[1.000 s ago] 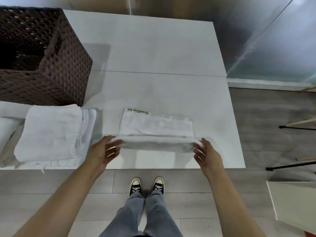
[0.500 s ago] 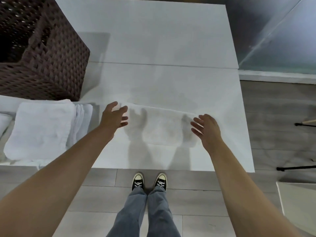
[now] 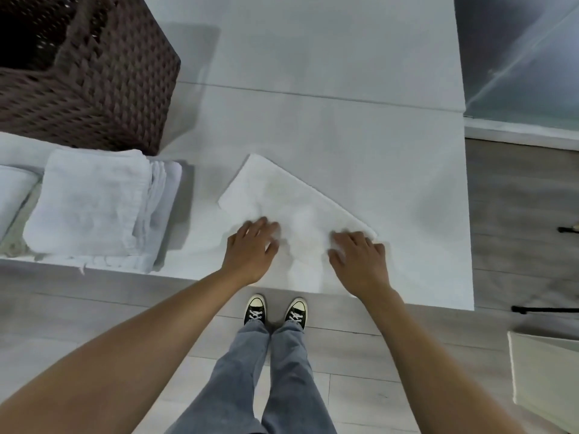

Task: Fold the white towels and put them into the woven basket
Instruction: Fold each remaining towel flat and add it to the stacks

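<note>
Fingers (image 3: pixel 264 225) of left hand (image 3: pixel 250 250) and right hand (image 3: pixel 358 256) lie loosely spread, flat on folded white towel (image 3: pixel 294 208) at worktop (image 3: pixel 329 120) near edge. Towel's long axis runs 10-to-4 o'clock. Woven basket (image 3: pixel 103 79) at 10 o'clock, towel stack (image 3: pixel 91 205) at 9.

Woven basket (image 3: pixel 94 73) blocks the upper left of the frame: tall walls, open top. Stack of folded towels (image 3: pixel 91 205) sits just below it, touching or nearly touching its base, so lower left of the table (image 3: pixel 329 57) is taken. Folded towel (image 3: pixel 291 211) lies skewed at centre with left hand (image 3: pixel 250 249) and right hand (image 3: pixel 357 258) flat on its near edge. Bare tabletop across upper centre and right gives a free pass. Narrow lane between stack and towel looks passable, though blur makes it hard to judge.
</note>
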A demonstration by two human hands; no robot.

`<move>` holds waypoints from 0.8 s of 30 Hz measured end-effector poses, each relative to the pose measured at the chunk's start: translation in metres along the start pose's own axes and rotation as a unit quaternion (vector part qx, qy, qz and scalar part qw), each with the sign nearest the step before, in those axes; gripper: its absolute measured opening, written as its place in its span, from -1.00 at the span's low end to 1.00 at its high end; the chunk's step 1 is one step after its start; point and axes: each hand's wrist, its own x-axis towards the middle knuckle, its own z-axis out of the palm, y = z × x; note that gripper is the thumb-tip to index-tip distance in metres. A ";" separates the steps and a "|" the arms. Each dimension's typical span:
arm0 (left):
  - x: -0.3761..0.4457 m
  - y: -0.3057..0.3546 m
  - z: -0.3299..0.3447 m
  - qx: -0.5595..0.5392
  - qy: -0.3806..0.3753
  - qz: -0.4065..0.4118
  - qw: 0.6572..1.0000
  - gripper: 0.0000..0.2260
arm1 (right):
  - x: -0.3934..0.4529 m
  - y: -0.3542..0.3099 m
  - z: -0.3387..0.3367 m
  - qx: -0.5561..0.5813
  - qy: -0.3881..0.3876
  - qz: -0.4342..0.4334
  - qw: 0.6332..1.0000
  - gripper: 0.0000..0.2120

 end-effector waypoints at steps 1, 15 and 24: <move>0.003 -0.001 -0.003 -0.001 -0.002 -0.009 1.000 -0.60 | -0.011 -0.005 0.006 -0.008 0.013 -0.014 1.000 -0.69; -0.003 -0.028 0.002 0.159 0.003 0.100 0.982 -0.35 | -0.078 -0.025 0.067 -0.020 -0.085 -0.141 0.986 -0.10; -0.069 -0.062 0.068 0.257 0.024 0.205 0.944 -0.01 | -0.063 -0.022 0.056 0.008 0.047 -0.135 0.990 -0.52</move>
